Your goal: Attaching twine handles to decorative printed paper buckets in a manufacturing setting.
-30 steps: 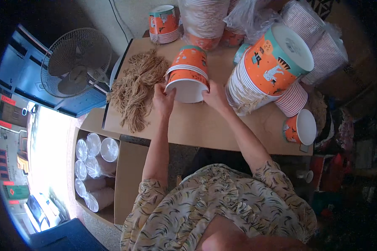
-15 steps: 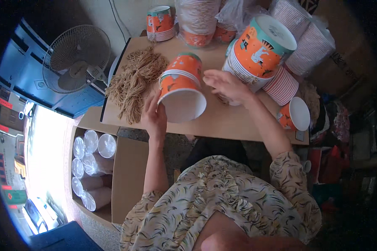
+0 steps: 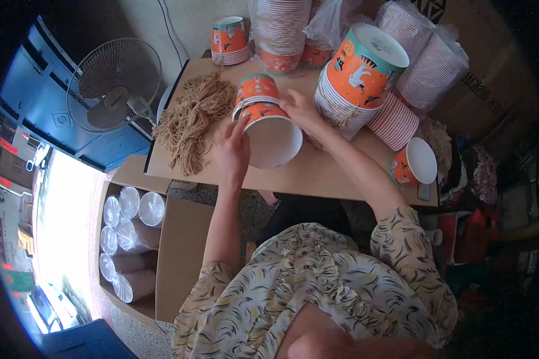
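A short stack of orange paper cups [image 3: 257,90] with teal bases lies tilted over the table, the wide white mouth of the nearest cup facing me. My left hand [image 3: 232,148] grips the left side of that cup near its rim, fingers bent over the outside. On the stack's right side, my right hand [image 3: 302,112] presses its fingers against the nested rims; part of its grip is hidden. Left of the cups lies a loose bundle of tan strings [image 3: 196,119]. Close beyond my right forearm stands a tall upside-down stack of larger paper tubs [image 3: 359,78], with string around it.
A single orange cup [image 3: 414,161] lies at the table's right end. Plastic-wrapped cup stacks [image 3: 281,30] and a small cup stack [image 3: 229,40] line the back. An open carton [image 3: 185,257] of wrapped cups sits lower left, near a fan [image 3: 114,90].
My right hand has moved left, from open beside the cups to touching them. The stack has tipped slightly, and my left hand has shifted a little right along the near cup.
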### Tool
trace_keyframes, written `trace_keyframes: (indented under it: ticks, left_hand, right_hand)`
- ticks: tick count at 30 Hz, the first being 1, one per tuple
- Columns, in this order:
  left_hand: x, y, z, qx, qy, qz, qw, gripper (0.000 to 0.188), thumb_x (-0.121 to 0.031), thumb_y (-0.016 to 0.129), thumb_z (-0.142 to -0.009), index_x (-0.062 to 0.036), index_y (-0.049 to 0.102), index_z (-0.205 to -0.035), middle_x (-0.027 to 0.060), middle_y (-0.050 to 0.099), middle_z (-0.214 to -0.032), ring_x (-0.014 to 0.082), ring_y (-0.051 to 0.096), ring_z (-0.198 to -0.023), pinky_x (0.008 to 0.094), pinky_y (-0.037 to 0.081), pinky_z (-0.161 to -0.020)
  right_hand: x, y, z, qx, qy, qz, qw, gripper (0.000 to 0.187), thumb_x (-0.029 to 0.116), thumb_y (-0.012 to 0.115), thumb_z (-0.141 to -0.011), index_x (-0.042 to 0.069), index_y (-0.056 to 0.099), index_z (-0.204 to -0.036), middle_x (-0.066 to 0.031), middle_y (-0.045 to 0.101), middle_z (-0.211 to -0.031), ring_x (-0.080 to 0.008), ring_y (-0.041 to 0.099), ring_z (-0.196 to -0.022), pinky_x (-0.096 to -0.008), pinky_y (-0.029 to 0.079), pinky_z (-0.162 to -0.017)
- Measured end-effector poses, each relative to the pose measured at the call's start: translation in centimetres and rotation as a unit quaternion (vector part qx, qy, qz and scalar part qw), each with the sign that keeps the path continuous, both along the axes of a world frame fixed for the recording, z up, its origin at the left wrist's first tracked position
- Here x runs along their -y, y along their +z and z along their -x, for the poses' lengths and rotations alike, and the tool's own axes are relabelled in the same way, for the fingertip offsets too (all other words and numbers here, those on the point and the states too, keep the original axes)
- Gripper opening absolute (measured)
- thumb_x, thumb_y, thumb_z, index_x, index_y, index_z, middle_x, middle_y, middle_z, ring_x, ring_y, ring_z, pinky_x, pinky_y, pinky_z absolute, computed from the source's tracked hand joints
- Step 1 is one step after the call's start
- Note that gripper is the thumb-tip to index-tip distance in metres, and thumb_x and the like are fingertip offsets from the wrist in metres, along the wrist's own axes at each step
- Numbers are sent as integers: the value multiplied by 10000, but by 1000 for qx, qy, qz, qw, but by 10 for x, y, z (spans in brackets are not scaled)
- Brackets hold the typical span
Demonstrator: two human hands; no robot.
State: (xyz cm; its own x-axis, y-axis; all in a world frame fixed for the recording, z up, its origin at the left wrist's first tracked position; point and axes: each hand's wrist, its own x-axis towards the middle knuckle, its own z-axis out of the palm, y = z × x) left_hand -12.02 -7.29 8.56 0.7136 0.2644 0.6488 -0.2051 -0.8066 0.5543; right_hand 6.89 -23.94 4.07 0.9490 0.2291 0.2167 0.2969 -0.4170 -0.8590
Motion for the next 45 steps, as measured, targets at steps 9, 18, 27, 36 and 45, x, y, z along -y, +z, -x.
trace_keyframes:
  ticks: [9, 18, 27, 36, 45]
  left_hand:
    - [7, -23, 24, 166, -62, -58, 982, 440, 44, 637, -843, -173, 761, -1206, 95, 726, -1156, 278, 691, -987, 387, 566, -852]
    - [10, -10, 47, 191, -176, -159, 952, 427, -362, 719, -810, -190, 772, -1198, 66, 712, -1255, 249, 674, -1067, 363, 578, -913]
    - [-19, 16, 50, 275, 7, -173, 946, 418, -22, 806, -742, -171, 790, -1133, 84, 711, -1201, 232, 695, -1047, 351, 591, -830]
    - [-9, 41, 35, 145, -80, 392, 905, 266, -70, 640, -1020, -13, 650, -1280, 76, 675, -1203, 124, 661, -1022, 237, 558, -754]
    - [3, 106, -25, -55, -412, 681, 603, 603, -469, 464, -1090, 30, 531, -1421, 192, 616, -1397, 278, 617, -1269, 353, 521, -1019]
  right_hand:
    - [37, 102, 51, -262, 232, 73, 934, 728, 720, 688, -860, 60, 635, -1163, -21, 599, -961, -146, 599, -909, -343, 516, -668]
    - [58, 141, 59, -389, 351, -2, 852, 894, 701, 778, -785, 11, 623, -1332, -95, 695, -1227, -200, 673, -1101, -387, 565, -921]
    - [34, 176, 30, -118, 426, 6, 897, 762, 495, 756, -876, 21, 562, -1440, -75, 661, -1285, -152, 612, -1188, -338, 476, -1060]
    - [55, 360, 22, -96, 417, -136, 894, 459, 417, 780, -867, 101, 706, -1192, -78, 735, -1101, -186, 714, -958, -352, 605, -894]
    - [65, 408, 17, -365, 593, -330, 637, 348, 424, 840, -841, 113, 742, -963, -22, 740, -924, -138, 713, -841, -349, 637, -768]
